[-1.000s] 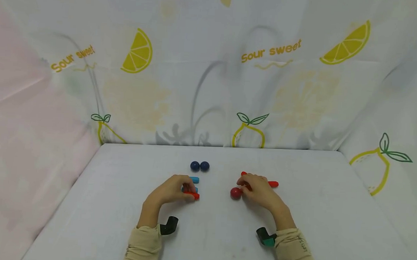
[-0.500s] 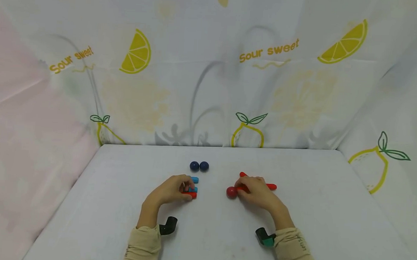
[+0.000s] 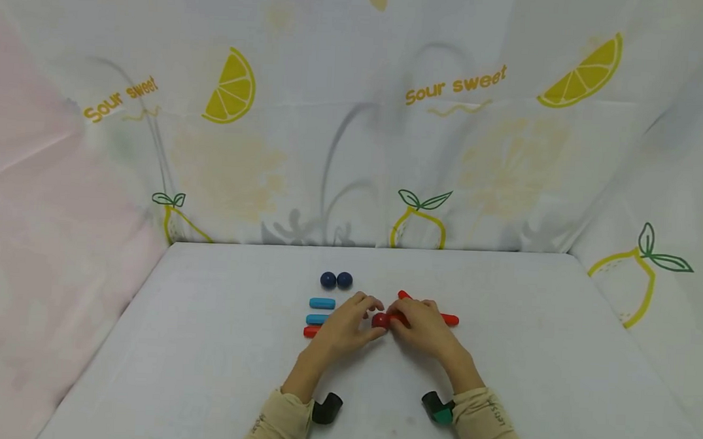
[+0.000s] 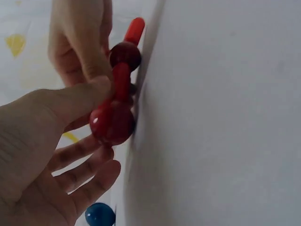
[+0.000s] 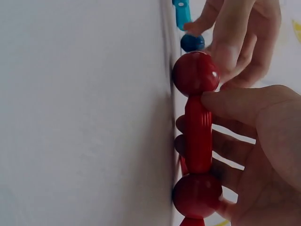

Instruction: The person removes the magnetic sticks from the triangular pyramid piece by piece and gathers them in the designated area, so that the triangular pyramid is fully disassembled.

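Observation:
My right hand (image 3: 426, 327) pinches a red ridged rod (image 5: 199, 136) between thumb and fingers. One glossy red ball (image 5: 195, 74) meets the rod's near end. A second red ball (image 5: 197, 195) joins its other end, and another red rod (image 4: 135, 30) extends beyond that ball in the left wrist view. My left hand (image 3: 347, 327) is around the near ball, its thumb on one side and its loosely spread fingers on the other, fingertips close to the surface. In the head view my right hand hides most of the red chain.
Two dark blue balls (image 3: 336, 280) sit side by side at the back. Left of the hands lie two light blue rods (image 3: 322, 303) and a red rod (image 3: 310, 332). Red rod ends (image 3: 450, 319) show beyond the right hand on the white table (image 3: 203, 370).
My left hand has let go of the red rod beside the blue ones and moved right to the red ball. My right hand has shifted the red pieces slightly left.

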The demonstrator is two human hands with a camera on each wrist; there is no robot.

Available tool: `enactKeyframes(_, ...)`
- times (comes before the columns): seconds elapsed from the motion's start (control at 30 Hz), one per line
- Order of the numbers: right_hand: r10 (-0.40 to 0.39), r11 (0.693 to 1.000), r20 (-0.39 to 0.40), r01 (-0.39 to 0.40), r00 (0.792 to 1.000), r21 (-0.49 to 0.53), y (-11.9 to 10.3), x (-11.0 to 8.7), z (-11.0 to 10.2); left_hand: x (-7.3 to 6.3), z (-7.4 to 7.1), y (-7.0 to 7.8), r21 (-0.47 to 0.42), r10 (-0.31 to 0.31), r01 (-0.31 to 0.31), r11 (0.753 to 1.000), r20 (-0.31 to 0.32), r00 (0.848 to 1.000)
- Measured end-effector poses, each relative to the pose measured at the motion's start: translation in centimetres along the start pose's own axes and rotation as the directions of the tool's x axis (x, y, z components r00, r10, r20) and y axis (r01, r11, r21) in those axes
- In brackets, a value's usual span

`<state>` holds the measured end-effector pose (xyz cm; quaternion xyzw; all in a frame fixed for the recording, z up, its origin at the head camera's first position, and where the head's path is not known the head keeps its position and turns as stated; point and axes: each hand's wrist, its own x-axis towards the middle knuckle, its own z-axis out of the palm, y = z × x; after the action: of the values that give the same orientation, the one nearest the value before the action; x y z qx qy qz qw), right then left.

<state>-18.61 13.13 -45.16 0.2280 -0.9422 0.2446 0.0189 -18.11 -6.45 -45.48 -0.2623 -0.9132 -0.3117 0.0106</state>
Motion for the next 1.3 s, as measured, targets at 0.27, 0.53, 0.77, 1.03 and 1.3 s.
enactKeyframes(0.27, -0.011, 1.000, -0.025, 0.011, 1.000, -0.024, -0.6, -0.2, -0.2, 0.6, 1.6, 1.3, 0.081, -0.031, 0.038, 0.996, -0.088, 0.996)
enactKeyframes(0.53, -0.060, 0.997, -0.013, 0.059, 0.998, -0.051, -0.5, -0.2, -0.2, 1.0, 1.0, 0.8, 0.046, 0.028, -0.027, 0.999, -0.029, 0.999)
enactKeyframes(0.77, -0.090, 0.995, 0.003, 0.090, 0.996, -0.051, -0.3, -0.3, -0.3, 2.0, -0.6, 0.8, 0.055, 0.064, -0.072, 0.996, 0.136, 0.989)
enactKeyframes(1.03, -0.131, 0.989, 0.027, 0.132, 0.991, -0.069, -0.3, -0.3, -0.3, 2.7, -1.6, 0.5, 0.051, 0.111, -0.126, 0.991, 0.233, 0.966)
enactKeyframes(1.3, -0.082, 0.996, 0.045, 0.084, 0.996, -0.027, -0.3, -0.2, -0.2, 3.8, -2.2, -0.4, 0.135, 0.077, -0.081, 0.988, 0.038, 0.996)
